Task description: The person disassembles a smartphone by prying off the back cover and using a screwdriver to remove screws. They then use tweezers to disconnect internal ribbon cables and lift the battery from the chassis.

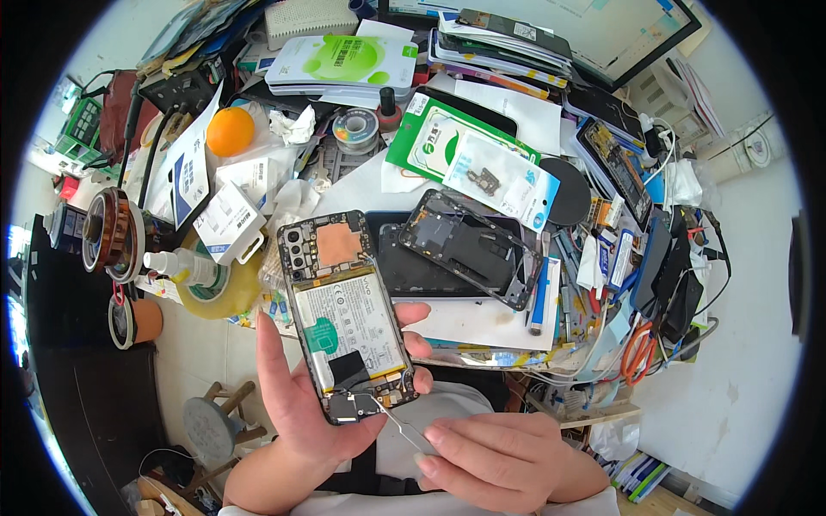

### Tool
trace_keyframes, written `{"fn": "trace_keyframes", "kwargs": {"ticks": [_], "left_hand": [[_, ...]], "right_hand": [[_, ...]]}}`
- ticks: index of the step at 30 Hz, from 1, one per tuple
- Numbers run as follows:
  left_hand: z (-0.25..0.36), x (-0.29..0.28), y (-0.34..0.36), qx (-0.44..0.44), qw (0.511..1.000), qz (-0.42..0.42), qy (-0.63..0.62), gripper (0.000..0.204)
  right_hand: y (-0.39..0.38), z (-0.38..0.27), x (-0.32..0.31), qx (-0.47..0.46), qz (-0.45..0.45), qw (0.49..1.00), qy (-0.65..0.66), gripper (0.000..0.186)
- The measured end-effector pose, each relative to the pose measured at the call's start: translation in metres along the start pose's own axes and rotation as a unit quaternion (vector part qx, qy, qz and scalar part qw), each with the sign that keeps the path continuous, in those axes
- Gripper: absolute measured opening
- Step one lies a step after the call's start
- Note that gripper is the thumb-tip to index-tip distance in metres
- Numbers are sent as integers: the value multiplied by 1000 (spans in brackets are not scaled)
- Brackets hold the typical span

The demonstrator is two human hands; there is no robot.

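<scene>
An opened smartphone (348,292) lies tilted in my left hand (297,396), its battery and inner boards facing up. The fingers of that hand wrap round its right edge, with the thumb along the left. My right hand (490,456) pinches a pair of metal tweezers (409,433). Their tip meets the lower end of the phone, by the black speaker module (351,407). Whether the tip grips any part there is too small to tell. Beyond the phone, a detached black phone mid-frame (469,243) rests across a dark phone or panel (396,262) on the bench.
Behind lie a green-edged packet (430,142), a clear bag of small parts (486,176), a solder spool (355,129) and an orange (230,132). To the left stands a spray bottle (185,267). Tools, cables and orange-handled scissors (637,353) crowd the right side.
</scene>
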State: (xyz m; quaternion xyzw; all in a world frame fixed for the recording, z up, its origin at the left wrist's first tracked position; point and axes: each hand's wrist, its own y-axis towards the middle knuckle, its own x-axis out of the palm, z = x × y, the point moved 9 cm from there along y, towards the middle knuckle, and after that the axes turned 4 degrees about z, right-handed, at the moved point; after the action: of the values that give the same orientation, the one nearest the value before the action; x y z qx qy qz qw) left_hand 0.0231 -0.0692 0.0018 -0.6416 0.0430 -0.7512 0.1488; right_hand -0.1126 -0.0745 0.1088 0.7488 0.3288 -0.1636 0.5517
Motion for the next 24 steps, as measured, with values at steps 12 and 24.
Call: {"fn": "trace_keyframes", "kwargs": {"ticks": [12, 24], "left_hand": [[1, -12, 2, -34, 996, -45, 71, 96], [-5, -14, -3, -74, 986, -63, 135, 94]], "right_hand": [[2, 26, 6, 104, -44, 979, 168, 31], [-18, 82, 13, 429, 13, 816, 387, 23]]}}
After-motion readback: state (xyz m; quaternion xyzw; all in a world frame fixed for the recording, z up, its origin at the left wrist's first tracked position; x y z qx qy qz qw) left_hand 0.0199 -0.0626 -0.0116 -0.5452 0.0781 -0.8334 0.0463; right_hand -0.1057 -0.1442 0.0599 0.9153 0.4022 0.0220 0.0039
